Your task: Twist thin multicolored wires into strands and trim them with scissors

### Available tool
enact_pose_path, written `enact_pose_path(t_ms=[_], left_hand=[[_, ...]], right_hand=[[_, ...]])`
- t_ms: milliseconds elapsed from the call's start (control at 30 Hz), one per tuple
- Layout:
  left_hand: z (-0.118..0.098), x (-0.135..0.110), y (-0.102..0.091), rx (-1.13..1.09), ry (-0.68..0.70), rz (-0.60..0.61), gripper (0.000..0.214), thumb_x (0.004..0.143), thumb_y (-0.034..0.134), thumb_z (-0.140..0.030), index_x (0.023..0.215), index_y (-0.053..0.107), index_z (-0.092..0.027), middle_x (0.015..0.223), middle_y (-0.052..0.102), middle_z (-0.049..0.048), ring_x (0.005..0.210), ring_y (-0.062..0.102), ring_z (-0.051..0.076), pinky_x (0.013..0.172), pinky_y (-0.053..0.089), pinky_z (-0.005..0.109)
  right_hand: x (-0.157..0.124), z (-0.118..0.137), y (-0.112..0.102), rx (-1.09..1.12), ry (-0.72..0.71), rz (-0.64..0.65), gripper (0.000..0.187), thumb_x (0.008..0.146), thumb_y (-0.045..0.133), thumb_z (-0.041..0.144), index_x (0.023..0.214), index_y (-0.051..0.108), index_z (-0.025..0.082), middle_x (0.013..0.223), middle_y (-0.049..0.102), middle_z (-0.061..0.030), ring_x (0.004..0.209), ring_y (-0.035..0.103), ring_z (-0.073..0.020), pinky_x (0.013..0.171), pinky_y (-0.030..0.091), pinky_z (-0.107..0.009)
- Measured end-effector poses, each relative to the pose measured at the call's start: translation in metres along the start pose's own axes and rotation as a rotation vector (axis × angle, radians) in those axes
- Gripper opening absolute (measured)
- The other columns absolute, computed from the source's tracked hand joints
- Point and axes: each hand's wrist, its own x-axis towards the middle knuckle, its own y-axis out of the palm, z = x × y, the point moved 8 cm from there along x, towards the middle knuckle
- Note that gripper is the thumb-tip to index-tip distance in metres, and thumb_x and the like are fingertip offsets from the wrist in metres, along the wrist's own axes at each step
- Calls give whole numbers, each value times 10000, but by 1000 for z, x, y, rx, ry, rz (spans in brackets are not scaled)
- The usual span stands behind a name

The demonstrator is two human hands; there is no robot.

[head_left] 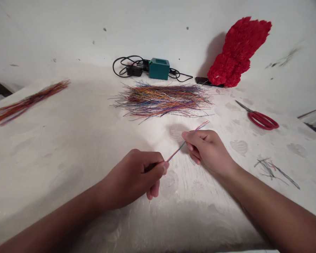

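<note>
Both of my hands hold one thin bundle of coloured wires (177,151) just above the white cloth. My left hand (137,177) pinches its near end between thumb and forefinger. My right hand (206,147) is closed round the bundle further along, and the far tips (203,124) fan out past its fingers. A wide loose pile of multicoloured wires (162,99) lies on the cloth just beyond my hands.
Red-handled scissors (260,118) lie to the right. A red fluffy object (238,51) leans on the wall, with a teal box (159,68) and black cables (129,66) beside it. Another wire bundle (26,102) lies far left; wire scraps (275,170) lie near right.
</note>
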Motion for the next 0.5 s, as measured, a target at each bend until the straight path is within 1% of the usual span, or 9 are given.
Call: enact_pose_path(t_ms=[133,267,400,500], left_hand=[[1,0,1,-29,-36,0,296,943,464,-251,670,551,-176,513,658,-62,447,577,64,471,440,150],[1,0,1,-65,-48,1,281,943,451,-261,697,558,-181,503,653,-63,446,576,68,465,435,146],[-1,0,-1,-10,-78,12,285,938,451,-275,693,561,-180,500,654,-58,448,570,72,488,448,156],[-2,-1,-2,22,-91,19,293,933,447,-273,673,543,-180,487,646,-56,434,561,74,488,440,161]], right_hand=[[3,-1,-9,-15,-2,-26,468,910,584,337,495,427,190,374,342,62,320,350,-73,368,293,-236],[6,-4,-14,-20,7,-48,457,903,589,321,496,429,188,377,339,64,314,351,-71,364,289,-233],[12,-3,-19,-5,15,-40,442,897,586,297,500,425,188,379,329,67,312,363,-74,369,301,-235],[16,2,-31,-17,-37,-91,446,906,581,300,507,416,189,391,341,65,324,372,-73,381,310,-236]])
